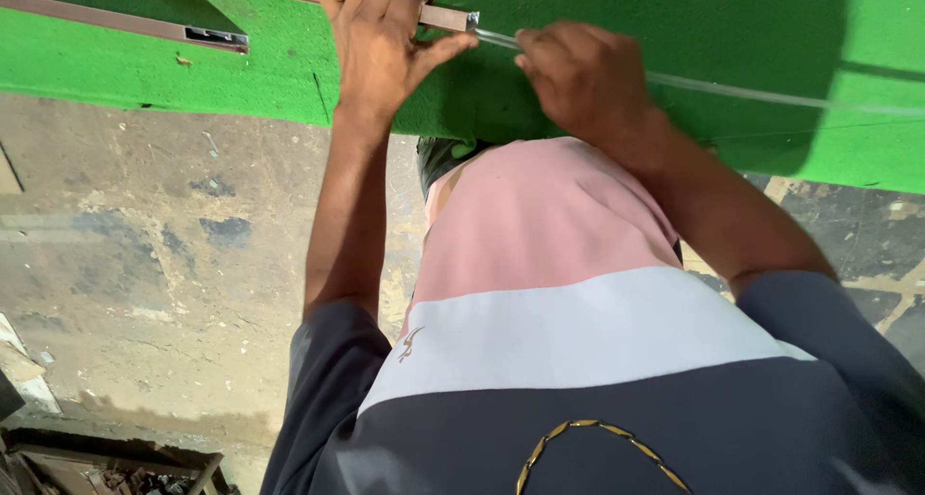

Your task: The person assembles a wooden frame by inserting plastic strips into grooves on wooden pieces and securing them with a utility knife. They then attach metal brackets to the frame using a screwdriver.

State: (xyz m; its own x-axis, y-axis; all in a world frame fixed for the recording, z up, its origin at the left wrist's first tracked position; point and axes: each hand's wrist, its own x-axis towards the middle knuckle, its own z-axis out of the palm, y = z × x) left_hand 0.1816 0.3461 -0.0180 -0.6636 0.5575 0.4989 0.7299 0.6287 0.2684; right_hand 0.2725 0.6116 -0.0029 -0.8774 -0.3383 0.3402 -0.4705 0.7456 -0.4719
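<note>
Here, in the head view, the green work surface (617, 119) fills the top of the frame and serves as the anchor for everything else. On it, close to its near edge, lies a brown metal bar (445, 17) with a cut, hollow end facing right. The left hand (378, 34) presses down over this bar just short of that end, fingers curled across the top and thumb spread toward the right; it grips the bar firmly against the green surface. Just to the right of the bar's end, the right hand (581, 79) is clenched around a thin clear strip (752, 92), which runs from the bar's open end, under the fist, and on rightward across the green surface. The strip's near tip meets or enters the bar's end; which of the two cannot be told, since the thumb partly covers the joint.

Further left on the green surface, well apart from both hands, a second brown bar (125, 23) lies at a slight angle with a slotted end.

Below the surface's near edge, the person's pink, white and dark shirt (559, 302) fills the middle of the frame. Left of it spreads a stained concrete floor (145, 244).
</note>
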